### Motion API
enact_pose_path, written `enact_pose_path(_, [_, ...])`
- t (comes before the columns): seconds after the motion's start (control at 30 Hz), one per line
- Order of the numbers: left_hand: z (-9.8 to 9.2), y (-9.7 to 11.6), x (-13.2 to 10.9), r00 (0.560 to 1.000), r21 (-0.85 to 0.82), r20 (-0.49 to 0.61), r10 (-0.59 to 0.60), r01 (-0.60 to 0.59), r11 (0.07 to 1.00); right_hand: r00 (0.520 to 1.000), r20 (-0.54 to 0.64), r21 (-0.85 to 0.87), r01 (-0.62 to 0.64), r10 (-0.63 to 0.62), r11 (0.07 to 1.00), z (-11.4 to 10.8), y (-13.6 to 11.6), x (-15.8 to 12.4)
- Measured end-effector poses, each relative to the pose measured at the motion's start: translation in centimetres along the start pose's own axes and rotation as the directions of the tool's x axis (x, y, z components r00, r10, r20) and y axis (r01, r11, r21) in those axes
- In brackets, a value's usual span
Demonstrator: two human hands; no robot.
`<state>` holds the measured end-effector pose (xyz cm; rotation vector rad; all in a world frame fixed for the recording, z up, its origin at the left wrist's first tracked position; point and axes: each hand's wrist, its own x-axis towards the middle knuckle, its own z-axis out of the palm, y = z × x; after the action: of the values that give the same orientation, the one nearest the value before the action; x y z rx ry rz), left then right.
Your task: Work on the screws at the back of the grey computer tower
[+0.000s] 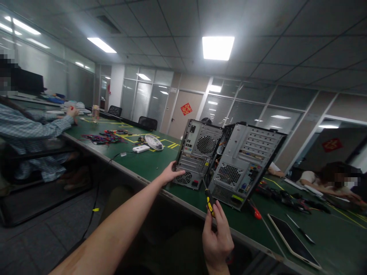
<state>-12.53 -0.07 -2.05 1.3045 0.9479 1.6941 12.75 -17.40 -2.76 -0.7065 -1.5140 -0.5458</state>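
Observation:
Two grey computer tower cases stand side by side on the green table (pixel 149 164), rear panels facing me. My left hand (pixel 172 173) reaches out and grips the lower left corner of the left tower (pixel 197 156). My right hand (pixel 218 236) is closed around a black and yellow screwdriver (pixel 209 200), its shaft pointing up toward the gap between the left tower and the right tower (pixel 243 164).
A tablet (pixel 292 240) and a pen (pixel 301 229) lie at the right. Red-handled tools and cables (pixel 281 196) sit behind them. A white fan (pixel 154 142), a white box and coloured wires (pixel 103 138) lie further left. One person sits at the left, another leans on the table at the right.

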Motion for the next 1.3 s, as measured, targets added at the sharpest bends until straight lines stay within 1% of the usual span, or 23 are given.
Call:
enact_pose_path(0.3, [0.1, 0.9, -0.4, 0.999, -0.002, 0.039, -0.014, 0.014, 1.000, 0.999, -0.027, -0.004, 0.036, -0.036, 0.999, 0.1, -0.1, 0.4])
enact_pose_path(0.57, [-0.1, 1.1, -0.6, 0.999, 0.027, 0.036, -0.009, 0.008, 1.000, 1.000, -0.009, -0.012, 0.028, -0.028, 1.000, 0.1, -0.3, 0.4])
enact_pose_path(0.93, [0.1, 2.2, -1.1, 0.998, 0.035, 0.043, -0.042, 0.040, 0.999, 0.999, -0.014, -0.006, 0.043, -0.043, 0.999, 0.2, -0.7, 0.5])
enact_pose_path(1.1, [0.0, 2.2, -1.2, 0.998, 0.051, 0.054, -0.016, 0.014, 0.999, 0.999, -0.011, -0.029, 0.041, -0.042, 0.999, 0.1, -0.8, 0.6])
enact_pose_path(1.3, [0.0, 2.1, -1.1, 0.998, 0.044, 0.047, -0.030, 0.028, 0.999, 0.999, -0.001, -0.012, 0.038, -0.038, 0.999, 0.1, -0.8, 0.5])
